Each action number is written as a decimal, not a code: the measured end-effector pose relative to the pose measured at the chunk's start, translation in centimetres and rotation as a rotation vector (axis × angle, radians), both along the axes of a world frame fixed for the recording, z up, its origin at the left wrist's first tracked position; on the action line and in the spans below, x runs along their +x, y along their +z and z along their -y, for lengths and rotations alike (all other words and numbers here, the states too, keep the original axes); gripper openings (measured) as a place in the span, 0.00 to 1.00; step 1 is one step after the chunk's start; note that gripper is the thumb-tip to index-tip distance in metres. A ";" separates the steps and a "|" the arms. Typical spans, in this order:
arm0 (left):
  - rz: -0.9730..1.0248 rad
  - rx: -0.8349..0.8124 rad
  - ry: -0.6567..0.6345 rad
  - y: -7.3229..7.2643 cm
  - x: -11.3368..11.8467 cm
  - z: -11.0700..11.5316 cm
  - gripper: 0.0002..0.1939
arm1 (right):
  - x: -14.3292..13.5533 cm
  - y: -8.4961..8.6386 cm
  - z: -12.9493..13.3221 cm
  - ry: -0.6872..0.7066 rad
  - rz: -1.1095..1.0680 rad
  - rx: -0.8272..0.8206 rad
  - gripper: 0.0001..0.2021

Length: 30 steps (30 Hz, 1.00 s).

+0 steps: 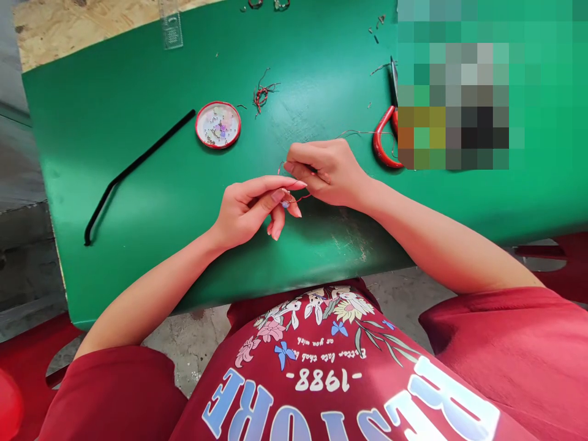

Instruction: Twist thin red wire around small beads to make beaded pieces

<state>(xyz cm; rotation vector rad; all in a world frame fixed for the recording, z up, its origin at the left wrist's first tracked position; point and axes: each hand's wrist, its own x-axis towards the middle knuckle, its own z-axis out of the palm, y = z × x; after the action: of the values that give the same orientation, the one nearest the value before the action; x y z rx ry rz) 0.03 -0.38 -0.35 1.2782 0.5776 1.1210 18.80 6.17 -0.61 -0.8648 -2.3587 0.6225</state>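
Note:
My left hand (252, 208) is closed, pinching a thin red cord bracelet (301, 198) with a pale bluish bead (285, 204) by the fingertips. To its right and slightly higher, my right hand (328, 171) has its fingers curled around the cord. Loose thread ends (358, 132) trail from behind the right hand toward the scissors. Both hands hover just over the green tabletop near its front edge. How the cord runs inside the right fingers is hidden.
A red-rimmed lid (218, 125) holds small beads. Beyond the hands lies a knotted red cord piece (261, 96). Red-handled scissors (381, 138) rest at right, partly covered by a blurred patch. A bent black rod (138, 162) lies left; a clear plastic piece (171, 27) sits at the back.

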 end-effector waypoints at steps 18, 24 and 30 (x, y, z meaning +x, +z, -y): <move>-0.054 -0.061 0.045 0.3 0.3 0.1 0.12 | 0.5 -0.9 -0.5 -0.173 0.142 0.229 0.11; -0.071 -0.120 0.084 0.4 0.4 0.1 0.14 | 0.4 0.5 0.8 0.196 -0.003 0.215 0.19; -0.040 -0.114 0.111 0.2 0.1 0.0 0.12 | 0.4 0.0 1.1 0.231 -0.047 0.084 0.14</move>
<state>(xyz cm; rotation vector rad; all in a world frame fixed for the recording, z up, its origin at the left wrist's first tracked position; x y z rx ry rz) 0.11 -0.34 -0.17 1.1835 0.7396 1.1390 19.24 5.11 -0.59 -0.5391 -2.4427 0.6217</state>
